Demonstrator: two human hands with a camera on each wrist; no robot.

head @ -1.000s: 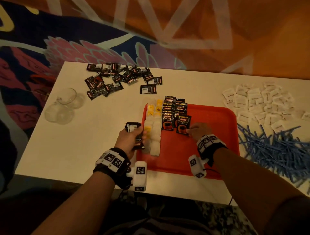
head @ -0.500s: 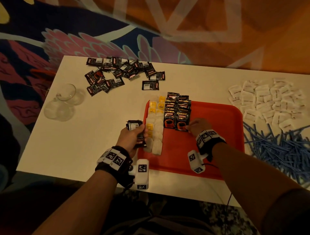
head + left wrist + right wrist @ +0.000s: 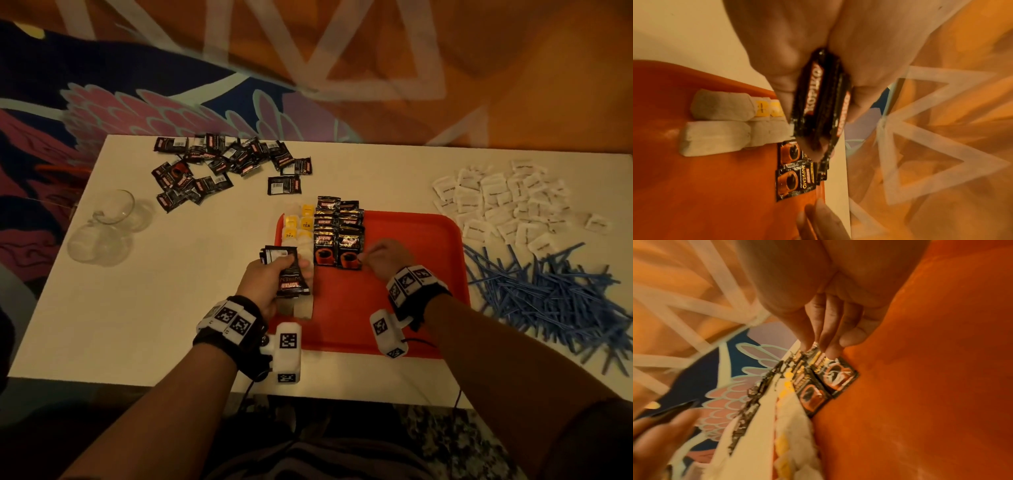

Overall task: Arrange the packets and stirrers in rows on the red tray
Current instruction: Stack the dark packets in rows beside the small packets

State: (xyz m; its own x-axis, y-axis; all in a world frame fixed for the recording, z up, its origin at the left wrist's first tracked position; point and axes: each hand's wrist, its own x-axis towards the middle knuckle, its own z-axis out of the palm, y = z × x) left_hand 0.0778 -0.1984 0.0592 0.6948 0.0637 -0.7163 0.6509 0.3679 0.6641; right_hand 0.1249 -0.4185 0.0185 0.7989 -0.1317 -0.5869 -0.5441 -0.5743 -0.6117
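The red tray [image 3: 394,308] lies mid-table. Along its left side run two rows of tea bags [image 3: 303,236] with yellow tags, then two rows of black coffee packets [image 3: 325,240]. My left hand [image 3: 270,277] hovers over the tray's left edge and grips a stack of coffee packets [image 3: 289,274]; in the left wrist view the stack [image 3: 822,100] stands edge-on between thumb and fingers above the tea bags [image 3: 719,123]. My right hand [image 3: 385,255] rests on the tray, straight fingertips [image 3: 828,347] touching the side edge of the nearest packet [image 3: 838,378] of the right row.
Loose black coffee packets [image 3: 222,168] lie at the table's far left. White sugar packets [image 3: 507,202] sit far right, with a heap of blue stirrers [image 3: 548,294] below them. Two glass cups [image 3: 106,226] stand at the left edge. The tray's right half [image 3: 428,260] is bare.
My right hand has slid the newest coffee packet up and left into line beside its neighbour. The left hand has kept hold of its stack and hardly moved.
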